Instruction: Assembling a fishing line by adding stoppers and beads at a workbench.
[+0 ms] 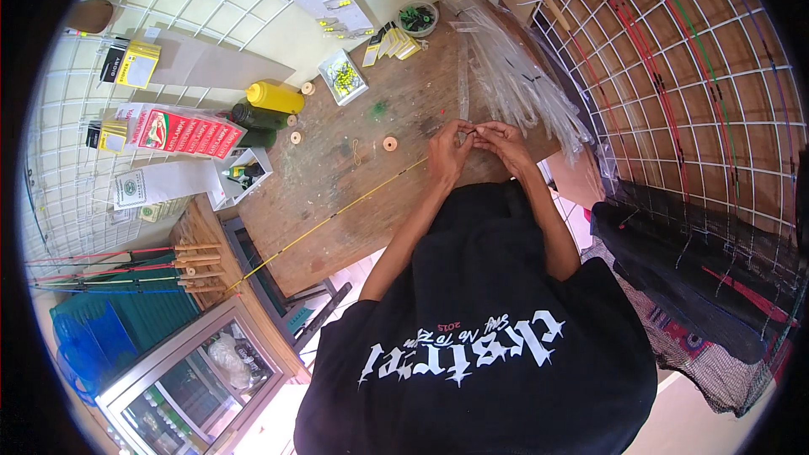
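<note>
A thin yellow fishing rod (337, 218) with dark bands slants across the wooden table from the lower left up to my hands. My left hand (449, 152) is closed around its upper end, fingertips pinched together. Close against it, my right hand (504, 147) pinches at the same spot, where a small dark piece in line with the rod shows between the fingertips. Exactly what sits in that pinch is partly hidden by the fingers. Just beyond the hands lie long clear plastic sleeves (506, 76).
The wooden table (337, 177) carries a wooden spool (389, 143), a white tray of yellow-green bits (344, 77), a tub of dark green parts (417, 18) and a yellow bottle (275, 98). Wire grids flank it; rods hang on the right grid. A glass cabinet (194, 379) stands lower left.
</note>
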Demonstrator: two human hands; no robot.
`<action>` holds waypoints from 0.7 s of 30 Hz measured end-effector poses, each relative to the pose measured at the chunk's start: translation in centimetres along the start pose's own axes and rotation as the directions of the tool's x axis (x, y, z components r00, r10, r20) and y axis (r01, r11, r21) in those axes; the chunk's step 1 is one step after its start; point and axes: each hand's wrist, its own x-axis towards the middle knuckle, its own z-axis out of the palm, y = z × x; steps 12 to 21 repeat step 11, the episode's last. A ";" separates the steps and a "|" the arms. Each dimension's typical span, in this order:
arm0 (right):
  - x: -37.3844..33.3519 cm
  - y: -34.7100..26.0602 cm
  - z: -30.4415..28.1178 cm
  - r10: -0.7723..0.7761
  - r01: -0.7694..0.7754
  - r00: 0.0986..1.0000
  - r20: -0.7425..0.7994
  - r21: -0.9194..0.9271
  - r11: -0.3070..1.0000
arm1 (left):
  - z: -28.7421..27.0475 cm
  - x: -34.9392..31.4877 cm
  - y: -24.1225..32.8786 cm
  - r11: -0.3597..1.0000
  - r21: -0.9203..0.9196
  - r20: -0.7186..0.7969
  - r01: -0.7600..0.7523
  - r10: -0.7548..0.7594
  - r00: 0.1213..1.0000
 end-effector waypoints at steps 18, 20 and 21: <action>-0.1 0.1 -0.1 0.007 -0.007 1.000 -0.006 0.038 0.999 | 0.2 -0.1 -0.1 0.999 0.000 0.005 0.052 -0.052 0.999; -0.1 0.1 -0.1 0.007 -0.007 1.000 -0.006 0.038 0.999 | 0.2 -0.1 -0.1 0.999 0.000 0.005 0.052 -0.052 0.999; -0.1 0.1 -0.1 0.007 -0.007 1.000 -0.006 0.038 0.999 | 0.2 -0.1 -0.1 0.999 0.000 0.005 0.052 -0.052 0.999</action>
